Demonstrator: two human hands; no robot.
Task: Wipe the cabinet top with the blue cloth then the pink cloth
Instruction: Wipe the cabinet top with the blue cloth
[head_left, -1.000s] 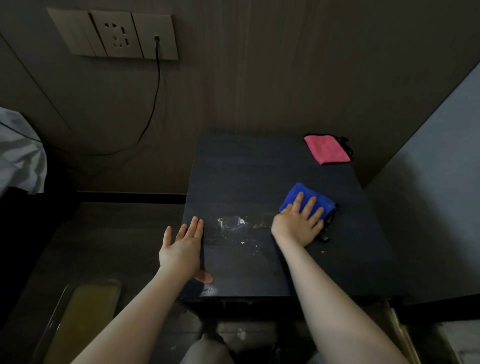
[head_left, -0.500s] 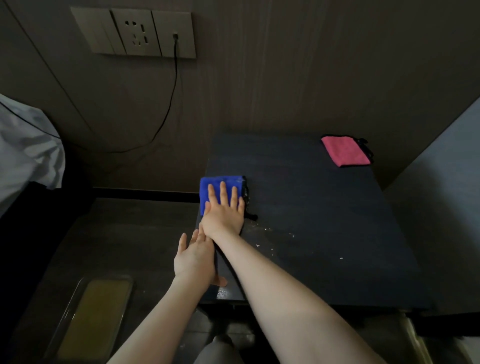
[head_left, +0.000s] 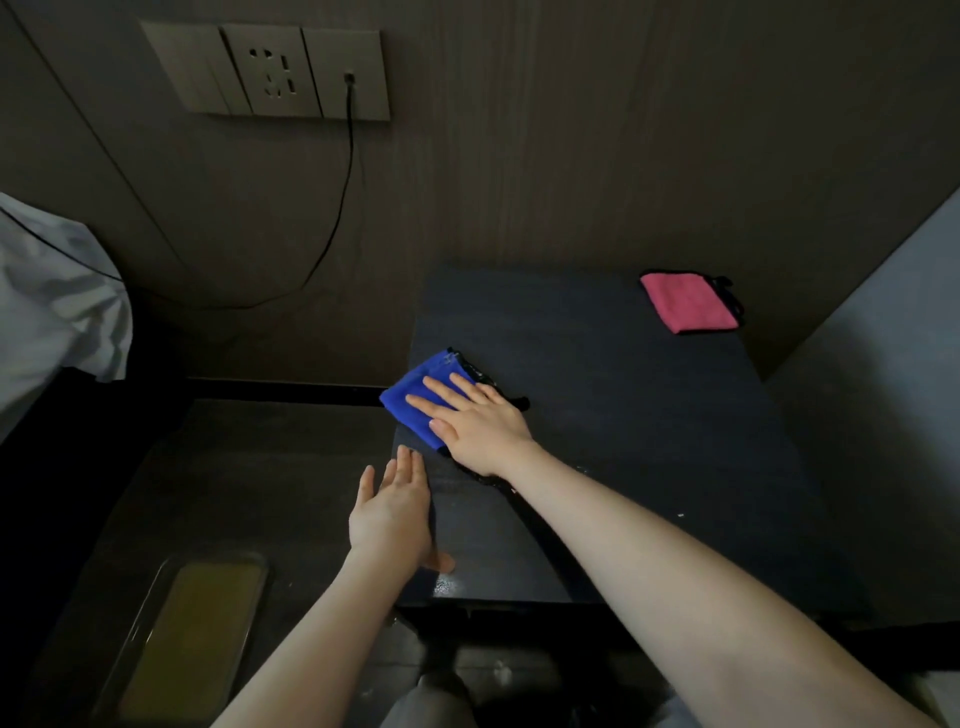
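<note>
Right now your right hand (head_left: 480, 423) is lying flat, fingers spread, pressing down on the folded blue microfibre cloth (head_left: 415, 397), not gripping it. That cloth is sitting at the left edge of the dark rectangular cabinet top (head_left: 613, 415), about mid-depth, with one corner hanging just over the edge and its black trim showing beside your fingers. Your left hand (head_left: 392, 512) is open too, palm against the cabinet's left side near the front corner, thumb resting on the top surface, just beside your right wrist but not touching the cloth. The folded pink cloth with black edging (head_left: 688, 301) is lying flat at the far right corner of the top, well apart from both hands. A few pale specks are showing on the surface near your right forearm. Behind, a black cable (head_left: 332, 234) is hanging from the beige wall socket panel (head_left: 270, 70), and a clear tray with a yellowish pad (head_left: 192, 629) is sitting on the floor at left.
</note>
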